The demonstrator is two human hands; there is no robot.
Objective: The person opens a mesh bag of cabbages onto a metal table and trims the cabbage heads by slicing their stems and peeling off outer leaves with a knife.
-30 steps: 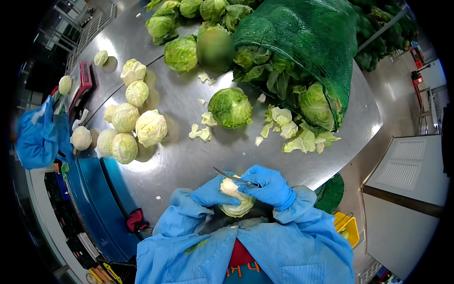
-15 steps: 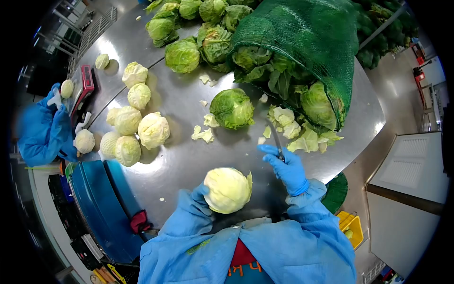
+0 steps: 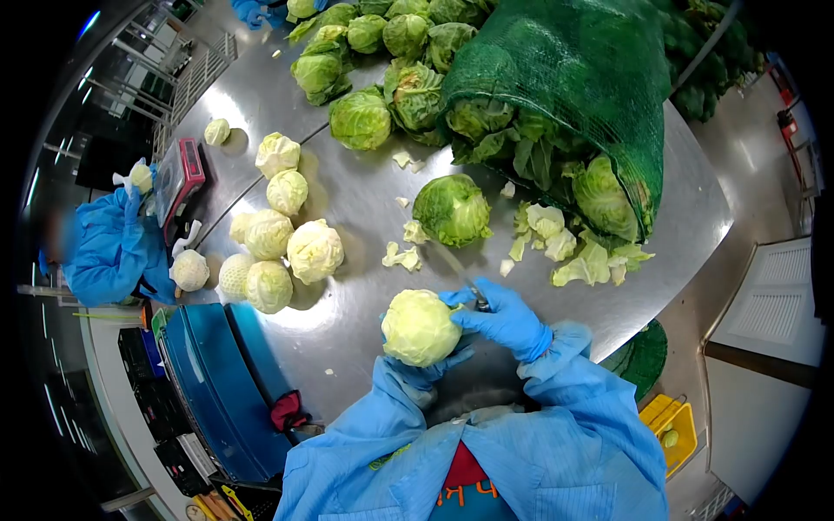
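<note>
A trimmed pale cabbage rests in my left hand, which cups it from below and is mostly hidden by it. My gloved right hand grips a knife, its blade pointing away and to the left over the table. Fingertips of that hand reach the cabbage's right side. Just beyond the blade sits a greener, untrimmed cabbage. Loose leaf scraps lie near it, with a larger pile of leaves to the right.
Several trimmed cabbages stand at the left on the steel table, near a red scale. Another person in a blue sleeve is beyond. A green net sack spills cabbages at back right. A blue bin flanks the table.
My right hand has come left with the knife to the held cabbage. The cabbage has turned and risen slightly in my left hand, which has shifted beneath it. The view has shifted a little.
</note>
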